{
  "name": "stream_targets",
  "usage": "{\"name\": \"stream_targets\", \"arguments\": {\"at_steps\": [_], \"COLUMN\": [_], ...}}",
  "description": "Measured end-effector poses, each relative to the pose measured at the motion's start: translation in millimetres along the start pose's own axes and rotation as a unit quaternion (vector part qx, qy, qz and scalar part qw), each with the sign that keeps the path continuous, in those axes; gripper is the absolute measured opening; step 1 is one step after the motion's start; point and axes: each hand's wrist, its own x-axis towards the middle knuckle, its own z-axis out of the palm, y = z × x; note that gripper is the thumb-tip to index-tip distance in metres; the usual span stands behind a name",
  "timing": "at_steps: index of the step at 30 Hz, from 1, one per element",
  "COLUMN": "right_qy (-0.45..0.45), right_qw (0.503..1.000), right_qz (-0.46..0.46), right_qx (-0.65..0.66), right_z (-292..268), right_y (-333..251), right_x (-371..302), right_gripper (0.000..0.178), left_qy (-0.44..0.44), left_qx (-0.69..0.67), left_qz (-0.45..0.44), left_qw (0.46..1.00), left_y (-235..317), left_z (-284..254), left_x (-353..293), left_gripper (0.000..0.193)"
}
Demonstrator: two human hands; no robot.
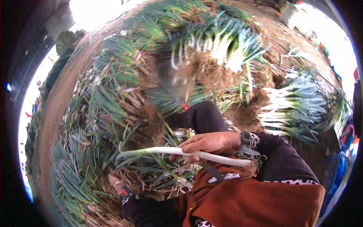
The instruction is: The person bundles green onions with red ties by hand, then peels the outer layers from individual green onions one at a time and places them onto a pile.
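Note:
My right hand (210,145) grips a long green onion (223,159) across its white stem, palm down. The onion lies almost level, its roots to the right by my lap and its green leaves to the left. My left hand (115,183) reaches down to a heap of untrimmed green onions (75,170) on the left. Its fingers are partly lost among the leaves and roots, so their grip does not show.
Cleaned onions with white stems lie in a row (289,106) on the right. Another bundle (223,41), roots toward me, sits ahead. More untrimmed onions (124,64) spread across the left. My bent knee (206,113) is in the middle, and a blurred grey shape (170,81) is beyond it.

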Motion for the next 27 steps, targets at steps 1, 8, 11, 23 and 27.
{"name": "stream_targets", "arguments": {"at_steps": [1, 8, 11, 23, 27], "right_qy": [0.005, 0.171, 0.311, 0.833, 0.802], "right_qw": [0.999, 0.946, 0.859, 0.374, 0.439], "right_qz": [-0.028, -0.271, -0.370, -0.316, -0.386], "right_qx": [0.016, -0.052, -0.169, -0.257, -0.124], "right_z": [-1.8, 12.6, -4.0, -155.1, -265.0], "right_y": [-3.6, -29.1, -43.4, -134.1, -109.4], "right_x": [-19.2, -129.2, -158.2, -349.9, -516.9], "right_gripper": [0.047, 0.062, 0.059, 0.047, 0.055], "left_qy": [0.003, 0.056, 0.049, 0.037, 0.010], "left_qx": [-0.006, -0.012, -0.004, 0.042, 0.039], "left_qz": [-0.028, -0.136, -0.150, -0.159, -0.157], "left_qw": [1.000, 0.989, 0.987, 0.986, 0.987], "left_y": [-11.5, -47.0, -57.6, -39.2, -35.1], "left_z": [-8.2, -33.9, -19.0, -6.0, -0.3], "left_x": [-5.0, -30.5, -25.7, -5.2, 12.7], "left_gripper": [0.032, 0.034, 0.035, 0.040, 0.041]}}
